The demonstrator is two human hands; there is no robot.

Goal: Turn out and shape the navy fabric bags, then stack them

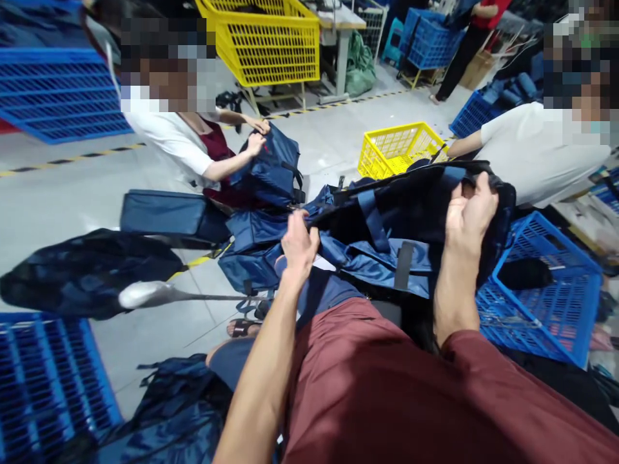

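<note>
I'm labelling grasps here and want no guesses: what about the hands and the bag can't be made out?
All in the head view:
Left hand: fingertips buried in a fold of the navy bag, so the grip is hidden.
Right hand: fingertips curl over the bag's rim, out of sight.
Bag's inside: too dark to read.
Bag's lower end: behind the red garment.
Blue crate: dark thing inside, too unclear to name.

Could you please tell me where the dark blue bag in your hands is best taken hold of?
Probably by the upper rim, one hand toward each end, coming from the near side. The dark blue bag lies limp and stretched sideways with that rim on top; the left hand and right hand pinch it there, which keeps the fabric spread.
</note>
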